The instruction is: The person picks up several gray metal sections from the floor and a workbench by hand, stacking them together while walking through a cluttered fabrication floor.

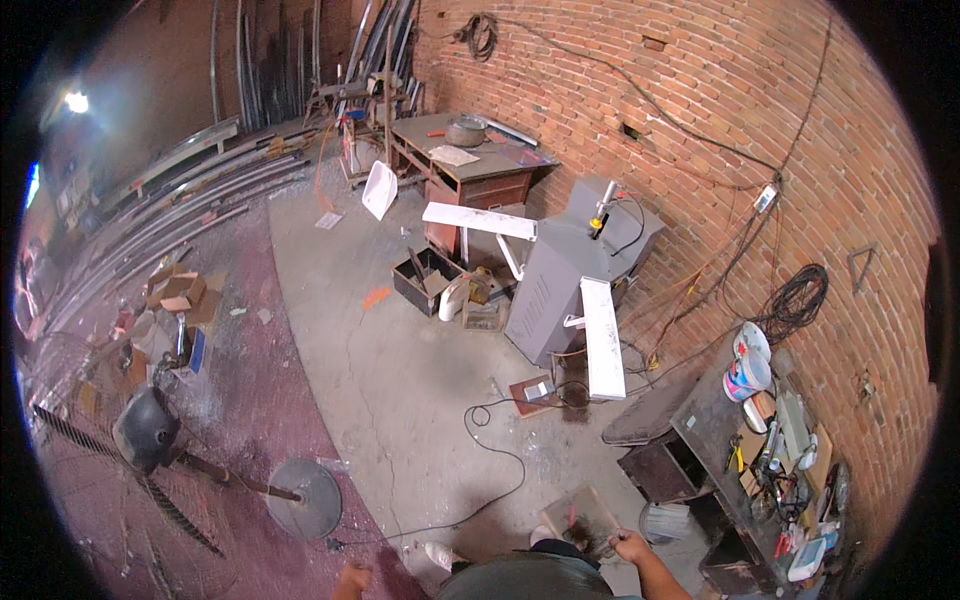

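At the lower edge, my left hand (353, 578) hangs beside my body over the dark red floor; its fingers are too small and cut off to read. My right hand (628, 546) is at my right side with its fingers curled in. Whatever it may hold is hidden. Close by it, a shallow tan square tray or board (583, 518) with dark dirt appears near my feet; I cannot tell whether the hand touches it. A grey machine (547, 290) with two white arms (603, 340) stands ahead of me, near the brick wall.
On my right is a dark workbench (690, 440) crowded with tools and white buckets (748, 370). A black cable (505, 470) crosses the floor. To the left stands a fan (147, 430) on a round base (303, 500). Metal bars (180, 210) and a wooden desk (480, 185) lie farther back.
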The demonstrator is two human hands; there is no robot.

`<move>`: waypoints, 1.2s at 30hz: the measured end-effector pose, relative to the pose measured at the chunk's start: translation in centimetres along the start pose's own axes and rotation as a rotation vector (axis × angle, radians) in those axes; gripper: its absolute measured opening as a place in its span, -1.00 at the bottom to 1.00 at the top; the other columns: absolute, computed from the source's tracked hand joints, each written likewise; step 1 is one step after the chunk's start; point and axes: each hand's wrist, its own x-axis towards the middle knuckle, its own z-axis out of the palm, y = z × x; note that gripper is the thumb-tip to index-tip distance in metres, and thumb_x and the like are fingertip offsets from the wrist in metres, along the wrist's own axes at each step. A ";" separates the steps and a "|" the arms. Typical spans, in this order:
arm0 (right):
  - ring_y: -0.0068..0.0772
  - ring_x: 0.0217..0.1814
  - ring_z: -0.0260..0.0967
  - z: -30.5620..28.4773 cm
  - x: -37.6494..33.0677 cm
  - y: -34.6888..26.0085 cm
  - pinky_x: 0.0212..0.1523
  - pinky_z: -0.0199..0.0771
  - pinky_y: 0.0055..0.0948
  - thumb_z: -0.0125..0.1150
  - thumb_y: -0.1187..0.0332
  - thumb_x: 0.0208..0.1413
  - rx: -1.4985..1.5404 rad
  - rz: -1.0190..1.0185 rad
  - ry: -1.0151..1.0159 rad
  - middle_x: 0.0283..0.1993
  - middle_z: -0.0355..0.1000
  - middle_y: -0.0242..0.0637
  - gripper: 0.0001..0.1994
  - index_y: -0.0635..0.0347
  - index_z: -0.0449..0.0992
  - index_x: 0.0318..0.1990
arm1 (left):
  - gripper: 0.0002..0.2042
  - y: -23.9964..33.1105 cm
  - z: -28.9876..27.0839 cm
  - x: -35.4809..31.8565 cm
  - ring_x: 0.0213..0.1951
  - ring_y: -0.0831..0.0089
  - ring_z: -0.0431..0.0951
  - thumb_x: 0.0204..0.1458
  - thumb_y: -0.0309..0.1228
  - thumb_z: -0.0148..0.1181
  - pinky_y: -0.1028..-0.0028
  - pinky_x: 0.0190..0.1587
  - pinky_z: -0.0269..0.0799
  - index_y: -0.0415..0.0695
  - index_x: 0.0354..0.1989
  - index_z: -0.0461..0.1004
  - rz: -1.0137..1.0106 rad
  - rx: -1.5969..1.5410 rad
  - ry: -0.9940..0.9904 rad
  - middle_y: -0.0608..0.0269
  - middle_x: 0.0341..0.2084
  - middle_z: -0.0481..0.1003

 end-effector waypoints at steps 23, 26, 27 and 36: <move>0.02 0.30 0.35 -7.9 10.0 -30.9 0.27 0.36 -0.18 0.09 0.21 0.26 0.257 -1.117 0.058 0.28 0.36 0.05 -0.48 0.13 0.32 0.35 | -0.40 38.2 -0.6 -14.8 0.02 0.25 0.56 0.37 -0.04 -0.15 0.44 0.05 0.47 -0.24 0.41 0.13 0.177 -1.304 -0.287 0.04 0.11 0.51; 0.07 0.36 0.28 -10.4 2.2 -39.9 0.32 0.30 -0.17 0.13 0.14 0.26 0.310 -1.383 0.109 0.36 0.28 0.09 -0.47 0.16 0.36 0.32 | -0.37 43.7 0.2 -15.7 0.07 0.19 0.53 0.36 0.03 -0.19 0.32 0.15 0.44 -0.21 0.41 0.13 0.186 -1.507 -0.258 0.06 0.11 0.51; 0.07 0.34 0.30 -10.1 1.6 -40.9 0.31 0.31 -0.16 0.14 0.13 0.26 0.306 -1.524 0.139 0.35 0.30 0.07 -0.48 0.16 0.37 0.31 | -0.38 45.5 0.6 -15.7 0.11 0.16 0.51 0.36 0.05 -0.19 0.24 0.19 0.41 -0.20 0.40 0.16 0.161 -1.555 -0.227 0.06 0.13 0.49; 0.04 0.15 0.32 5.2 21.0 -30.0 0.29 0.27 0.08 0.05 0.12 0.21 -0.471 -1.794 0.092 0.00 0.54 -0.07 -0.67 0.13 0.62 -0.15 | -0.15 41.5 -1.7 -21.0 0.36 0.08 0.26 0.26 0.29 -0.21 0.15 0.43 -0.01 -0.24 0.45 0.06 0.325 -1.656 0.198 0.01 0.35 0.28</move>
